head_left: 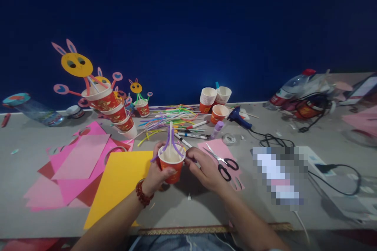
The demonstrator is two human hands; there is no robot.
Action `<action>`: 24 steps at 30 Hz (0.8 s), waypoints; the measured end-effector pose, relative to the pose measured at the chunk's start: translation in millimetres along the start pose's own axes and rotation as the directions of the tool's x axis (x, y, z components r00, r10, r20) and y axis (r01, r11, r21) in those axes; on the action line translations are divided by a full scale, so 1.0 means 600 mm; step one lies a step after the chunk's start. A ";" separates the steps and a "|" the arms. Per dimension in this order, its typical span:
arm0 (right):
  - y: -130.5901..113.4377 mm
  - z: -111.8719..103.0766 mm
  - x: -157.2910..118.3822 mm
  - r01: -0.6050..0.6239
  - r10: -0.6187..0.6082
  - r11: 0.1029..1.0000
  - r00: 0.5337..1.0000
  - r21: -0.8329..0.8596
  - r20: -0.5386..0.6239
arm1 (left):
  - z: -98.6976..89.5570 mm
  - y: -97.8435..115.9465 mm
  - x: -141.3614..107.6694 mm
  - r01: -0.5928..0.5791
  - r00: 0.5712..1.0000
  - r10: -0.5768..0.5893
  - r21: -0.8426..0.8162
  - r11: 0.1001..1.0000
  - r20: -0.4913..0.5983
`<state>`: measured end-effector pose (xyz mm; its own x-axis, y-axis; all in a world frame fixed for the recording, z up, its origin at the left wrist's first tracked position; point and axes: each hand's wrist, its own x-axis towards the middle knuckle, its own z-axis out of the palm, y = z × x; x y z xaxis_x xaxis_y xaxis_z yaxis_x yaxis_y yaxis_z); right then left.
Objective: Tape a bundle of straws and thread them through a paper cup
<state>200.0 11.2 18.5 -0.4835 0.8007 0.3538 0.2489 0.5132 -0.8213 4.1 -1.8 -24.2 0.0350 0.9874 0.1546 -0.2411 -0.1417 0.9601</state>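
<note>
My left hand (157,174) is wrapped round a red paper cup (171,168) with a white rim, held upright above the table. Purple pipe cleaners (177,150) and a white stick (171,133) rise out of the cup, and purple ends hang over its rim on both sides. At the cup's right side my right hand (204,166) is closed, its fingers pinching a purple end; the fingertips are partly hidden. Open black-handled scissors (223,161) lie on pink paper just right of that hand. Yellow card (118,182) lies left of the cup.
Stacked cups with paper rabbit figures (101,100) stand back left, beside pink paper sheets (84,157). Behind the cup lie a pile of coloured pipe cleaners (169,115) and several markers (191,135). A glue gun (239,117), its cord, and a phone-like blurred object (278,176) are right.
</note>
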 end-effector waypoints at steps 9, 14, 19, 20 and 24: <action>0.004 0.003 -0.004 -0.072 0.089 0.984 0.991 0.166 -0.100 | 0.001 -0.006 -0.003 -0.016 1.000 0.015 0.025 1.000 0.022; 0.005 0.011 -0.001 -0.205 0.208 0.947 0.978 0.246 0.016 | 0.015 -0.003 -0.003 -0.215 0.974 0.194 0.219 0.952 0.114; 0.000 0.007 0.000 -0.211 0.215 0.961 0.977 0.180 0.000 | 0.015 0.008 0.002 -0.292 0.951 0.236 0.334 0.896 0.199; -0.001 0.005 -0.001 -0.203 0.208 0.964 0.978 0.170 -0.017 | 0.013 0.009 0.002 -0.277 0.955 0.220 0.331 0.902 0.200; -0.001 -0.005 -0.005 -0.176 0.182 0.980 0.982 0.091 -0.056 | 0.006 0.007 -0.001 -0.221 0.967 0.174 0.269 0.938 0.189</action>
<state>203.9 9.4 19.1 -0.3824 0.8966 0.2233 0.2524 0.3339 -0.9082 6.5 -3.0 -19.2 0.1751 0.9163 0.3601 0.0267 -0.3701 0.9286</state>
